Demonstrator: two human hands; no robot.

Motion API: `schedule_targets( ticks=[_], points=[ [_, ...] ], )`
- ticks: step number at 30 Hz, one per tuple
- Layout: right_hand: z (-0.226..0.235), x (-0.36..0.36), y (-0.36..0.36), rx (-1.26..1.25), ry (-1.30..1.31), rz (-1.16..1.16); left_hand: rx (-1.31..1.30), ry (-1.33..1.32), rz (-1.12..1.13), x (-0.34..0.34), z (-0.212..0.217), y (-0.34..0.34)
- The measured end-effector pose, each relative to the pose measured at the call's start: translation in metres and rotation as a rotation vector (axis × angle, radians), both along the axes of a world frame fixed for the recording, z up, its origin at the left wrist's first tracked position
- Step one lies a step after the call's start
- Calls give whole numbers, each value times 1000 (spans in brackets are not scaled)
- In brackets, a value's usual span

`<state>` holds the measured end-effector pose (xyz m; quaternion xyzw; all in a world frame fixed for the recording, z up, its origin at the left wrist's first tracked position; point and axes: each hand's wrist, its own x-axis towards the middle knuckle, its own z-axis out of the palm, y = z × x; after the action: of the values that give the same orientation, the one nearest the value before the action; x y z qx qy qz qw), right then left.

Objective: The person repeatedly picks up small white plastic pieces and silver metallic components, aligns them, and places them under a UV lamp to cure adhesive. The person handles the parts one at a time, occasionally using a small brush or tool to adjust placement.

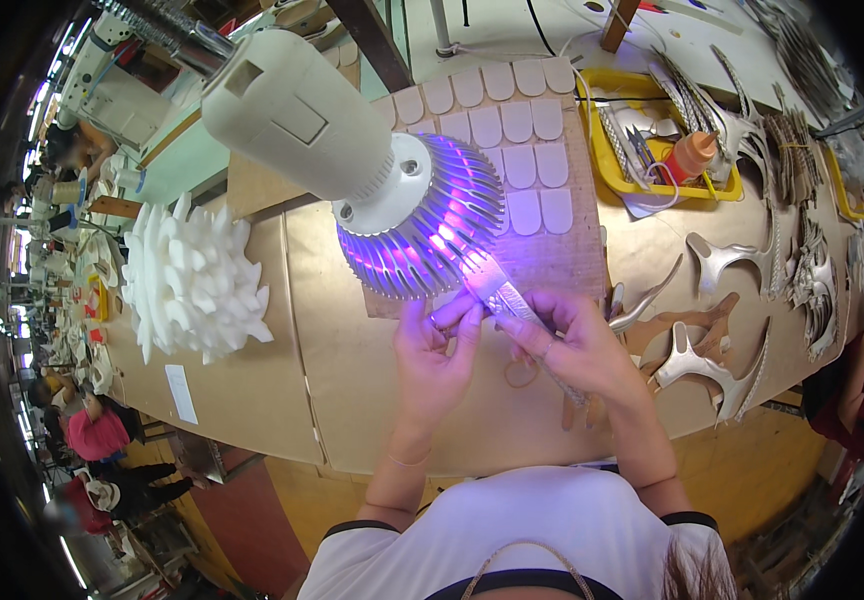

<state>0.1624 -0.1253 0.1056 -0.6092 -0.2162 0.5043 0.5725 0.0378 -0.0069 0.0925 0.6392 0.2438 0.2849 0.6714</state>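
Beneath a large lamp (297, 115) with a finned metal head glowing purple, both my hands hold a silver strap (500, 292), apparently part of a sandal upper. My left hand (432, 350) is closed, thumb and fingers pinched at the strap's left edge. A ring shows on one of its fingers. My right hand (592, 350) is closed round the strap, whose lower part runs down under the palm. The strap's far end lies close to the lamp's rim in the purple light. Behind it stands a board (587, 215) with rows of pale round-ended pieces (522, 168).
A yellow basket (730, 190) holds tools and an orange-red squeeze bottle (692, 157). Silver sandal uppers (694, 368) and brown pieces (712, 318) lie to the right. At left are a white spiky foam block (197, 285) and a paper slip (181, 393). Other people work on both sides.
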Motion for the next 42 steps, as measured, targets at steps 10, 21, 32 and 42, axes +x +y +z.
schedule_targets(
  ticks=[10,21,32,42],
  points=[
    [0,-2,-5,48,119,60,403,-122,-3,-12,-21,7],
    [3,-11,-1,-107,-308,76,-306,-57,-51,3,-3,7],
    [-14,-19,-2,35,-585,51,-359,-39,96,-4,-24,1],
    [27,-11,-48,107,-1264,-188,-482,-365,13,15,-20,-3]
  ],
)
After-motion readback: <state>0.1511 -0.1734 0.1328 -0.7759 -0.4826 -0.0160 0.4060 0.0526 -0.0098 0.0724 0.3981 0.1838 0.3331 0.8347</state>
